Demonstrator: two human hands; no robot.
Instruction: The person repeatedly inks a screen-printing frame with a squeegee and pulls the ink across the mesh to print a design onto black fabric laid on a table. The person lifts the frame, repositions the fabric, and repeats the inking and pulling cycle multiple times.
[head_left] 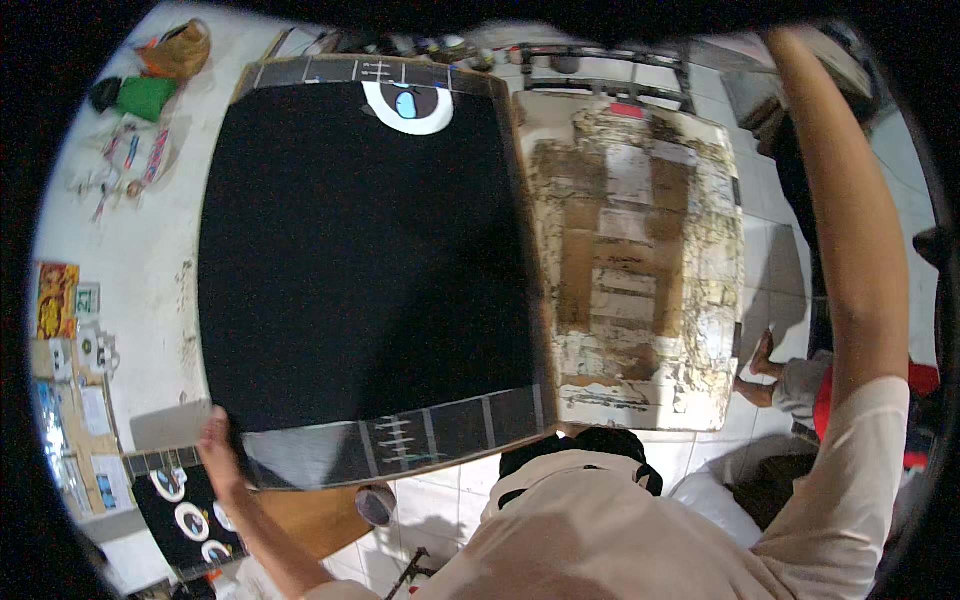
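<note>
A large black cloth sheet (360, 250) lies flat on a board in front of me. A white eye shape with a blue patch (408, 105) shows at its far edge. Grey strips with white marking lines (460, 425) run along the near and far ends of the board. My left hand (219, 450) is at the near left corner, its fingers close together on the cloth's edge. My right arm (850, 220) reaches up and forward along the right side. Its hand lies beyond the top of the picture, so its fingers are hidden.
A worn, tape-patched panel (640, 270) adjoins the board on the right. At lower left lies a smaller black piece with several eye shapes (190, 515). Green and brown bundles (148, 98) rest at far left. Another person's feet (760, 375) show on the tiled floor at right.
</note>
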